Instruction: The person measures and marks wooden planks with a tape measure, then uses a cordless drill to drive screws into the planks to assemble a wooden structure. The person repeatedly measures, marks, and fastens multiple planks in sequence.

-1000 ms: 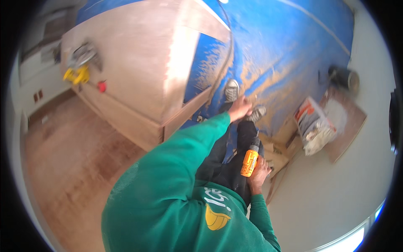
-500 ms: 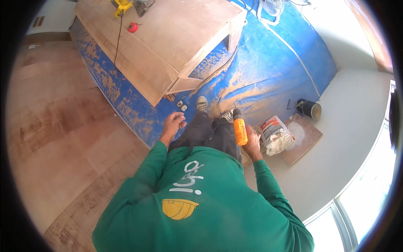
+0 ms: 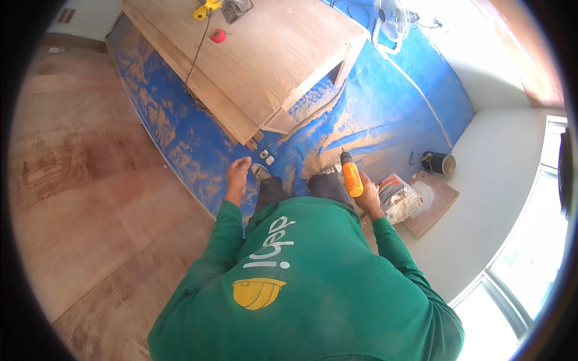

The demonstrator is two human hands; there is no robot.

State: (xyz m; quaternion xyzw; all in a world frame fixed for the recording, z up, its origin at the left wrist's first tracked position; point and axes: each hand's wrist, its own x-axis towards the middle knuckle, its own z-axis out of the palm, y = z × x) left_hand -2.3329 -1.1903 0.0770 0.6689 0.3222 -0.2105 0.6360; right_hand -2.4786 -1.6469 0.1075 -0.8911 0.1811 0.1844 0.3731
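Note:
My right hand grips an orange cordless drill, its dark chuck tipped away from me. My left hand is raised in front of me with its fingers stretched out and nothing in it. Ahead stands a wooden worktable, apart from both hands. On top of it lie a red tape measure and a yellow corded power tool. Beyond my left hand, two white sockets lie on the floor by the table's near corner.
Blue sheeting strewn with sawdust covers the floor. At right are a crumpled bag, a board with white powder and a dark roll by the wall. A fan stands far right. Wood panels lie at left.
My left hand has moved up and its fingers have straightened. The drill, still in my right hand, has shifted slightly right and tilts more. The whole view has turned a little, with my feet farther apart.

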